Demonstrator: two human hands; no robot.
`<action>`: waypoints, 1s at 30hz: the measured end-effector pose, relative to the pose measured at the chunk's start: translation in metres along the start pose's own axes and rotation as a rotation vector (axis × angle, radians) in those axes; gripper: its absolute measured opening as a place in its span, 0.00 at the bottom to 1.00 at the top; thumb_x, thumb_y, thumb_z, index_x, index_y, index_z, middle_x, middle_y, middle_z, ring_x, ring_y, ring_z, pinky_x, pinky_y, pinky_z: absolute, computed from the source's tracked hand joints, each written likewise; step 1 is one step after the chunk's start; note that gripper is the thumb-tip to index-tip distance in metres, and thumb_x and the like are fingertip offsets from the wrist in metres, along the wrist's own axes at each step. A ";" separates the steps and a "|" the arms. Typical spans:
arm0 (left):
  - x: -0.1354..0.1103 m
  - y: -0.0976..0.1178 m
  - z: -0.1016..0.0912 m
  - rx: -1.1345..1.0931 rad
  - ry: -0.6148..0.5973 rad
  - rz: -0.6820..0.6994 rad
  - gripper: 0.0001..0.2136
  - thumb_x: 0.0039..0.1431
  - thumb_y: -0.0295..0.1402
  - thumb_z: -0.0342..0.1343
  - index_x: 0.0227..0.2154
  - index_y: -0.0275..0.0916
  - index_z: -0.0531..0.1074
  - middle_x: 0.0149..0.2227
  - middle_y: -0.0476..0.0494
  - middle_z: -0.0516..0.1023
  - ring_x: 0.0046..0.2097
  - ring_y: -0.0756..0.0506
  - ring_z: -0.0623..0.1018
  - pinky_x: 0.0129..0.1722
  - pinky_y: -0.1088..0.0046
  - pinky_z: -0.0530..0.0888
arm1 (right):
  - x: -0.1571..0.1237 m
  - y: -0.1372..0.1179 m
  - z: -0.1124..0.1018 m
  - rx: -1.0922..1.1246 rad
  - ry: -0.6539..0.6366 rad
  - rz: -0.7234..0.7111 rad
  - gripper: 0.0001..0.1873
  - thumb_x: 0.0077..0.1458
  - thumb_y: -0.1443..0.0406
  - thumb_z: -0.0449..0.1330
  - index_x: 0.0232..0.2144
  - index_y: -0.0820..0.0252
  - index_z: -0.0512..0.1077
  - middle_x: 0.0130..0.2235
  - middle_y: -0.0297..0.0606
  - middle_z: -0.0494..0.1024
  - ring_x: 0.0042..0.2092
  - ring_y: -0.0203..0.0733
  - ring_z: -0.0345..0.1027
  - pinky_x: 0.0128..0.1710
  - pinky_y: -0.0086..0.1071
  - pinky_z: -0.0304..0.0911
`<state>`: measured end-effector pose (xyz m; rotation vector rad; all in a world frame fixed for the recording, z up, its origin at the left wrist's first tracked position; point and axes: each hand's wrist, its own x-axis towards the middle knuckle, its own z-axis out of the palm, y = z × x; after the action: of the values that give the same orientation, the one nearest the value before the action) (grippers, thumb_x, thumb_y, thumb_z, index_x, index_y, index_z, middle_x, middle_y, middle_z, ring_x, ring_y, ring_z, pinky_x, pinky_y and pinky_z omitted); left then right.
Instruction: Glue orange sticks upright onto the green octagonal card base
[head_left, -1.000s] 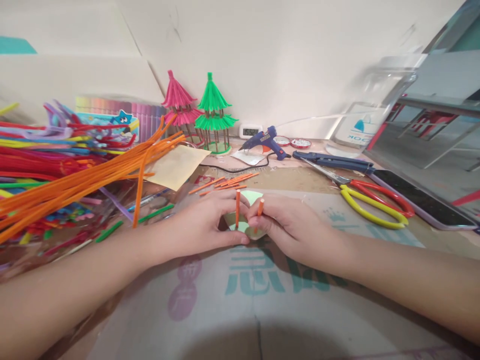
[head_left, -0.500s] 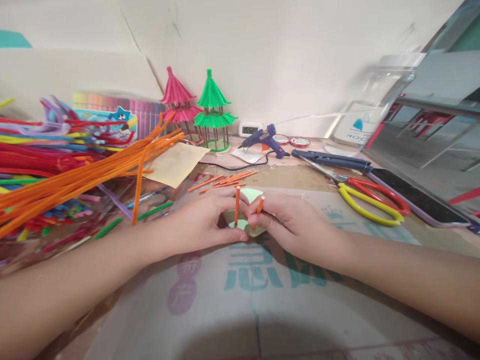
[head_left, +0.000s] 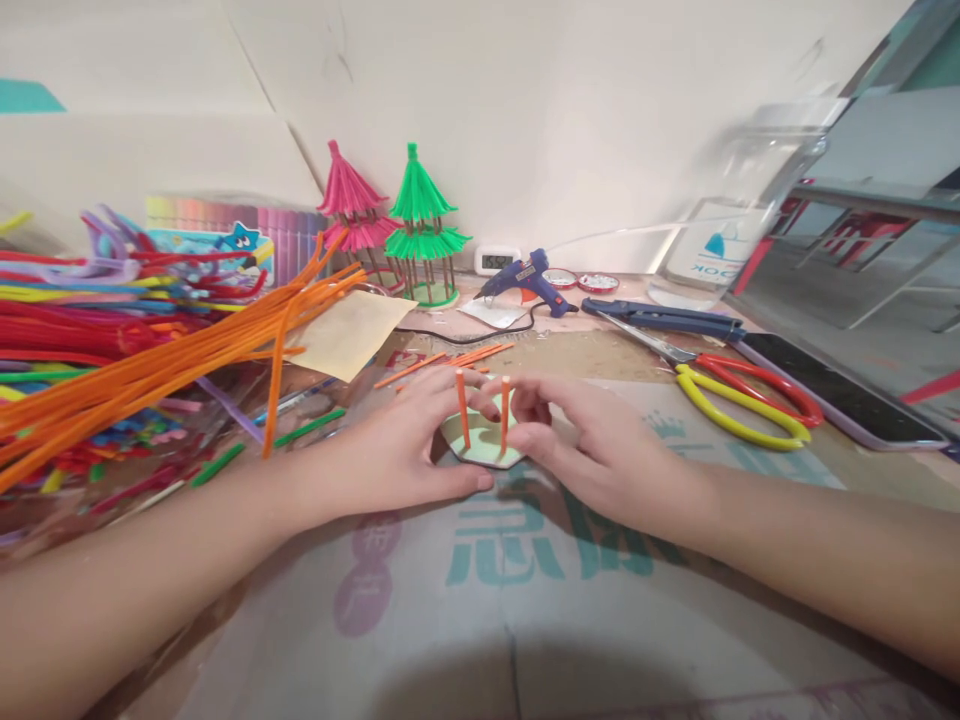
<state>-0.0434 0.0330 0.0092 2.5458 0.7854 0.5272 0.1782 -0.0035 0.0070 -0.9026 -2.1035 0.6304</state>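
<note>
A pale green, flat-sided base plate [head_left: 484,450] lies on the cardboard between my hands. Two orange sticks stand up from it, a left stick [head_left: 463,410] leaning slightly and a right stick [head_left: 505,415] nearly upright. My left hand [head_left: 412,435] curves around the plate's left side, fingers behind the left stick and thumb in front of the plate's near edge, spread apart. Just right of the right stick is my right hand [head_left: 592,430], its thumb and bent fingers apart with nothing visible between them. Part of the plate is hidden behind the sticks and fingers.
Loose orange sticks [head_left: 472,357] lie behind my left hand. Orange pipe cleaners [head_left: 187,350] heap at left. Pink [head_left: 352,190] and green [head_left: 420,190] pagoda models stand behind. A glue gun [head_left: 525,280], scissors [head_left: 739,405], phone [head_left: 840,390] and clear jar [head_left: 705,250] sit rightward.
My right hand has let go of the right orange stick and moved slightly right, its fingers parting. That stick now stands straighter on the plate. My left hand has loosened a little around the plate.
</note>
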 end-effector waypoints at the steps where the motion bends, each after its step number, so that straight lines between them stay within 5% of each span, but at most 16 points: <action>1: -0.001 0.000 0.000 0.004 -0.003 -0.009 0.22 0.56 0.39 0.64 0.53 0.44 0.69 0.58 0.40 0.71 0.58 0.36 0.71 0.58 0.55 0.69 | -0.002 0.001 -0.002 0.024 0.037 -0.007 0.12 0.66 0.61 0.56 0.50 0.58 0.70 0.33 0.34 0.74 0.34 0.38 0.68 0.35 0.32 0.64; 10: -0.004 -0.003 0.004 0.038 0.031 -0.055 0.27 0.56 0.41 0.64 0.56 0.44 0.64 0.61 0.39 0.68 0.61 0.35 0.69 0.60 0.53 0.68 | -0.004 0.010 -0.013 0.069 0.235 0.079 0.11 0.68 0.58 0.54 0.46 0.57 0.70 0.34 0.34 0.72 0.36 0.37 0.68 0.36 0.31 0.65; 22: -0.002 0.001 0.004 -0.024 0.031 -0.052 0.22 0.57 0.38 0.62 0.53 0.44 0.65 0.54 0.42 0.73 0.54 0.39 0.74 0.54 0.59 0.72 | -0.004 0.004 -0.010 0.081 0.142 -0.021 0.12 0.66 0.61 0.57 0.49 0.59 0.72 0.35 0.34 0.75 0.37 0.36 0.69 0.39 0.30 0.67; 30: 0.000 0.003 0.004 -0.058 -0.006 -0.072 0.18 0.58 0.37 0.61 0.51 0.43 0.67 0.52 0.42 0.74 0.52 0.39 0.74 0.51 0.62 0.72 | 0.003 -0.005 -0.006 0.012 0.047 -0.015 0.05 0.60 0.64 0.62 0.37 0.60 0.74 0.32 0.33 0.77 0.33 0.36 0.69 0.35 0.29 0.64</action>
<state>-0.0403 0.0294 0.0075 2.4554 0.8445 0.5117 0.1792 -0.0031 0.0148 -0.8860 -2.0605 0.6072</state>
